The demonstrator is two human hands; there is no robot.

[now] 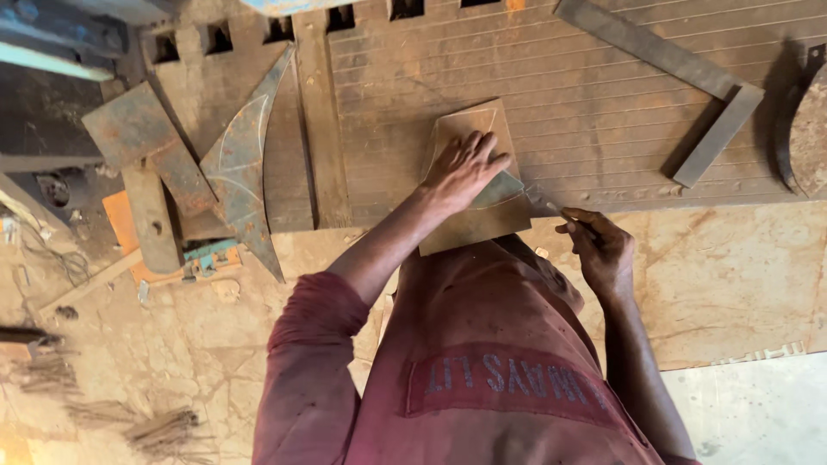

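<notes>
Faded red shirt, rolled sleeves

A ribbed, rusty metal sheet (568, 95) fills the upper middle and right of the frame, resting on a stained, dusty floor (732, 275). On the sheet lie a flat tan template plate (469, 226) at centre, a curved pointed steel cut-out (241, 164) at upper left, and a steel try square (689, 82) at upper right. Rusty offcut plates (142, 138) lie at the left.

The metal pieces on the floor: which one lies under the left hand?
The flat tan plate at the centre: the left hand presses on it. The curved pointed piece and the rusty plate lie untouched, farther left.
</notes>
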